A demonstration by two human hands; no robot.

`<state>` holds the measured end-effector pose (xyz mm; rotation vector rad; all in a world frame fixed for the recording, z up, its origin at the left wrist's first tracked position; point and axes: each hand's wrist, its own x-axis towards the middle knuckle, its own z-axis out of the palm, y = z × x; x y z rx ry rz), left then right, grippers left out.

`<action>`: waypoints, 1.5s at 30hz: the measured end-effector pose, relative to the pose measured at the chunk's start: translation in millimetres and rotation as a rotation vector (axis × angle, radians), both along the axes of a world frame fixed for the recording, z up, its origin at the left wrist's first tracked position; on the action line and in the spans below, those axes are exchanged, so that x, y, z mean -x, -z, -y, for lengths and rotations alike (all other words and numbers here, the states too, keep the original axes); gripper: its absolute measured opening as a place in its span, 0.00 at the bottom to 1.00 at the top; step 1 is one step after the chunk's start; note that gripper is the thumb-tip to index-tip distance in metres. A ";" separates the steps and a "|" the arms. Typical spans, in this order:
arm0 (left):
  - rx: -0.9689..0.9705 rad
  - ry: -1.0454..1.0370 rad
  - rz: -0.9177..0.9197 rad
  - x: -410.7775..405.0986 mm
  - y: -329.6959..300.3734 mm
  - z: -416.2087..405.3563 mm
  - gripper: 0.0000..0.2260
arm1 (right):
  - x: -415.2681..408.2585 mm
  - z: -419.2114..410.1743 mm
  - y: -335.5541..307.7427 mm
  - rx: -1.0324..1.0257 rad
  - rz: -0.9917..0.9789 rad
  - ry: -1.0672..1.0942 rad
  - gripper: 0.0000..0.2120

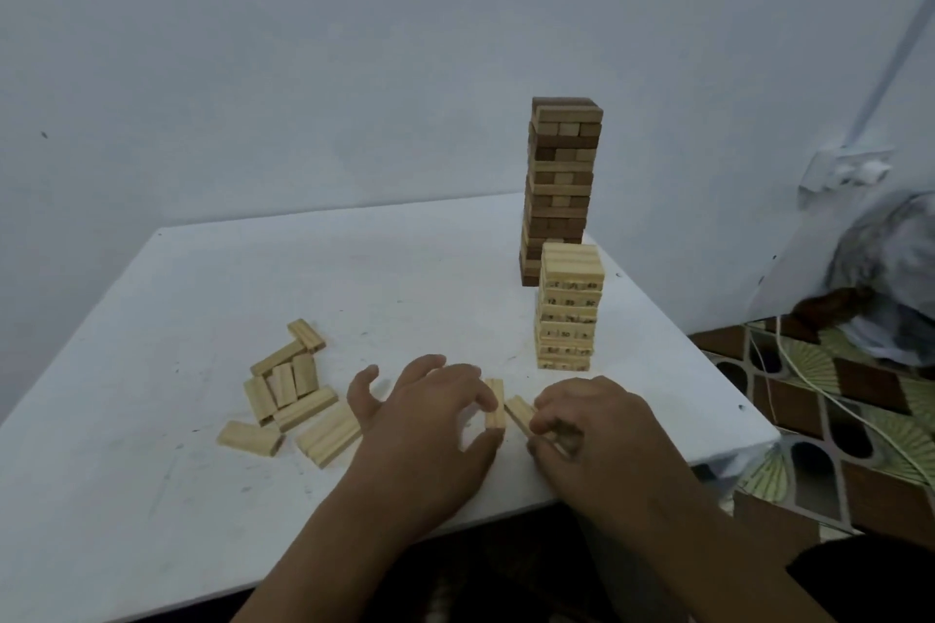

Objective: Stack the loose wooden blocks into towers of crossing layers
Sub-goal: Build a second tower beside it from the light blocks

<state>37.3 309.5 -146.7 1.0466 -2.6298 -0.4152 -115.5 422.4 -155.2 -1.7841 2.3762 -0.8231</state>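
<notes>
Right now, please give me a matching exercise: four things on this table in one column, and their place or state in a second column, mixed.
Things:
1. tall tower
2. short tower
3. loose pile
4. left hand

Places or states:
A. scattered flat on the table's left part
B. farthest back, mixing dark and pale blocks
C. pinching a pale block
D. all pale, with printed numbers, in front of the other tower

Pairs: 1-B, 2-D, 3-A, 4-C
</notes>
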 end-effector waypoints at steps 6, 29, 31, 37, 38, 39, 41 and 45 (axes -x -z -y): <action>0.031 0.004 -0.029 1.3 4.1 0.7 0.08 | -0.5 -0.7 3.6 0.058 0.012 0.020 0.11; -0.129 0.216 -0.092 4.8 -0.9 16.5 0.32 | 35.9 9.6 -5.7 -0.075 0.210 -0.170 0.24; -0.152 0.227 -0.079 6.3 -1.3 19.0 0.32 | 34.7 10.8 -6.3 -0.062 0.201 -0.187 0.24; -0.193 0.268 -0.110 8.0 -5.4 20.2 0.29 | 32.8 13.3 -5.3 0.010 0.221 -0.212 0.21; -0.203 0.274 -0.113 7.5 -7.2 19.7 0.29 | 33.1 12.8 -6.1 0.022 0.220 -0.215 0.20; -0.204 0.282 -0.120 6.9 -9.4 19.5 0.28 | 33.8 11.9 -8.0 0.037 0.221 -0.213 0.20; -0.196 0.282 -0.150 6.6 -15.2 19.3 0.28 | 34.7 9.5 -14.7 0.071 0.225 -0.208 0.21; -0.155 0.271 -0.199 11.3 -35.3 20.5 0.31 | 39.4 7.1 -38.8 0.184 0.182 -0.185 0.26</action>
